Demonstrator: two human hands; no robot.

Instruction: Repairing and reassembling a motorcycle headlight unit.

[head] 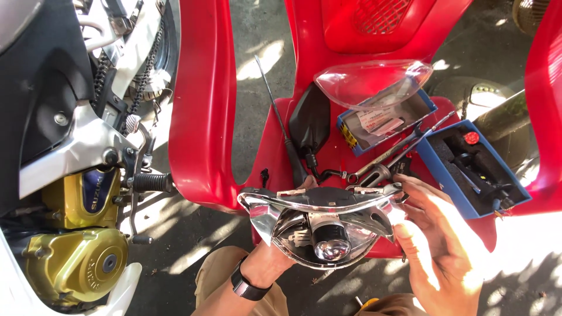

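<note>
— What sits closest to the lens?

— The person's knees in tan trousers [234,275], and just above them the left hand [266,263], a black watch [249,287] on the wrist. It comes up from below and grips the chrome headlight reflector [322,225] from the underside.

— And the other hand?

— The right hand [436,240] is clasped on the reflector's right end, fingers [413,190] curled over its top edge. The reflector hangs in the air just in front of the front edge of the red plastic chair [275,140], its round bulb [332,248] facing the camera.

— What lies on the chair seat?

— A clear headlight lens [374,82] towards the back, resting over an open blue box [386,123]. To its left lies a black mirror [310,120]; a long screwdriver [278,117] leans at the seat's left edge. Wrenches [386,155] lie near the middle, and a second blue box [471,167] with dark parts sits at the right edge.

— And beside the chair?

— A motorcycle [76,175] on the left, gold engine cover [82,263] low down, chain [146,70] above.
</note>
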